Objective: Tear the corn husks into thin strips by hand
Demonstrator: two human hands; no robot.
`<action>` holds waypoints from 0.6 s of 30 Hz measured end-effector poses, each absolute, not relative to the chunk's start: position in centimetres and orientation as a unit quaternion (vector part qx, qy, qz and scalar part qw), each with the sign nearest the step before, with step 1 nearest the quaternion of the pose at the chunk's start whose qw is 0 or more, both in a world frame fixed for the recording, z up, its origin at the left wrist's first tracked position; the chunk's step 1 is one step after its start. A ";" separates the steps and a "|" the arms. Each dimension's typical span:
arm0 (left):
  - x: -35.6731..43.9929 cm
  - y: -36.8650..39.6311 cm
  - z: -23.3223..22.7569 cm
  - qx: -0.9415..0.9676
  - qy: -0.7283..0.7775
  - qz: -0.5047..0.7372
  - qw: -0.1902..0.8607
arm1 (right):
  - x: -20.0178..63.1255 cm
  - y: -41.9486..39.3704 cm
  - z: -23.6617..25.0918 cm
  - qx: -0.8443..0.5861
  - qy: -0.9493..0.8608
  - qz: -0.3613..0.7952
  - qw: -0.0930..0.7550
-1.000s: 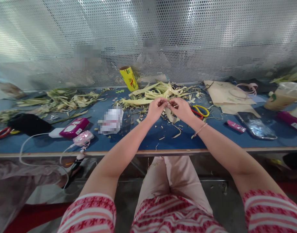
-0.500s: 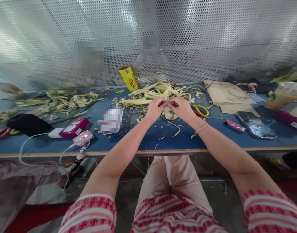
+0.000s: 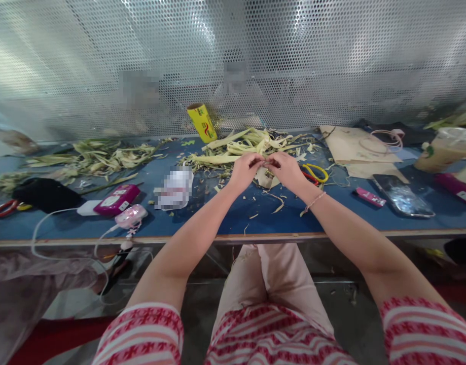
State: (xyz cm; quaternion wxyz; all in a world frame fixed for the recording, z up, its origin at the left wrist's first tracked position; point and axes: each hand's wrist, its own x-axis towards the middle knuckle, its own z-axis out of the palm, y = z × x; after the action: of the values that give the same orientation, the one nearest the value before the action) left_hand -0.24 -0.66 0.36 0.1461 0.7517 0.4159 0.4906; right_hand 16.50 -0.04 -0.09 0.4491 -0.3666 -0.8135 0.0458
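blue table [image 3: 225, 223], no readable labels

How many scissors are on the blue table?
2: yellow-handled scissors right beside the right hand, and red-handled scissors at the table's far left edge. Leaf piles may hide more.

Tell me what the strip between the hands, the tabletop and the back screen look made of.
Strip: pale, fibrous plant leaf, matte, like the pile behind. Tabletop: blue matte sheet over a board, its wood-coloured edge showing. Screen: perforated metal, judging by its sheen.
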 end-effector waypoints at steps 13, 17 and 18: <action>-0.7 -0.2 0.0 0.798 0.388 0.456 0.067 | 16.9 0.6 -0.1 -0.351 -0.814 0.017 0.462; -0.7 -0.1 -0.2 0.795 0.383 0.468 0.048 | 16.6 0.4 0.0 -0.365 -0.801 0.069 0.469; -0.7 -0.1 -0.2 0.795 0.383 0.469 0.039 | 16.5 0.4 0.0 -0.371 -0.795 0.090 0.472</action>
State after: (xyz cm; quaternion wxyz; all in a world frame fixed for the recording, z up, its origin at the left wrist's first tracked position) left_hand -0.70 -0.08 -0.16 0.0393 0.7947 0.3830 0.4693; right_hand 16.54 0.36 0.01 0.4719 -0.3711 -0.7947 0.0898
